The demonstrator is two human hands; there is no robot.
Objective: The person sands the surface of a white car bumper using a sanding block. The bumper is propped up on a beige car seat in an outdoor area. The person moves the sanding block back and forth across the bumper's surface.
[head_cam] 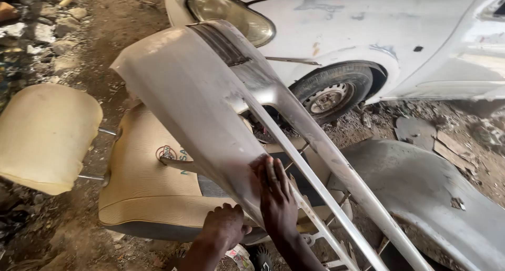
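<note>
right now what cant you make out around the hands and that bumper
- Head view: the right hand lies flat on the grey bumper; whatever is under the palm is covered.
- The left hand is curled; its fingers hide any contents.
- The bumper's lower end runs off the bottom edge.
- The bumper covers part of the tan car seat.

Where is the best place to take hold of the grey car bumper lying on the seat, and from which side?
Probably the bumper's lower edge, taken from the near side, where both hands already are. It leans over the tan car seat with that end closest. The right hand lies flat on its dusty face; the left hand curls at the rim below it, which seems thin enough to grip.
</note>
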